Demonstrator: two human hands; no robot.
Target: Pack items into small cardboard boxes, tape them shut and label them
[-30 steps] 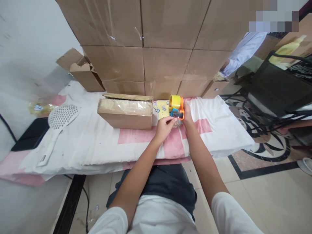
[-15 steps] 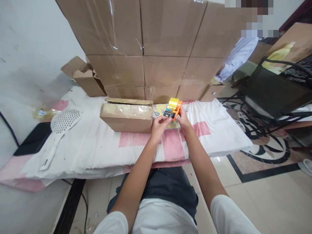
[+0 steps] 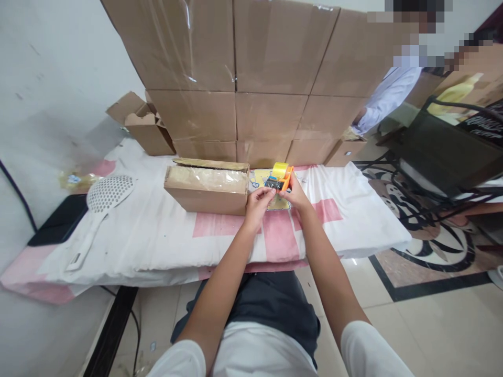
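My right hand [image 3: 295,193] is closed round an orange tape dispenser [image 3: 288,177] that carries a roll of yellow tape [image 3: 280,169]. At the dispenser's dark front end, my left hand [image 3: 259,201] pinches with thumb and finger; whether the tape's end is between them is too small to make out. Just left of my left hand lies a cardboard box [image 3: 208,196], shiny clear tape along its top and one flap edge raised at the back. Beneath the dispenser a yellow printed sheet [image 3: 280,203] rests on the cloth.
A wall of stacked cardboard boxes [image 3: 271,115] rises behind. An opened box [image 3: 151,133] stands at back left. A white perforated skimmer [image 3: 110,193] and a black tablet-like object [image 3: 58,220] lie left. A co-worker's sleeve [image 3: 389,99] shows beyond the stack, near a chair [image 3: 444,141].
The dispenser has tilted slightly and dipped a little in my hands. The view has shifted slightly; the box stays in place.
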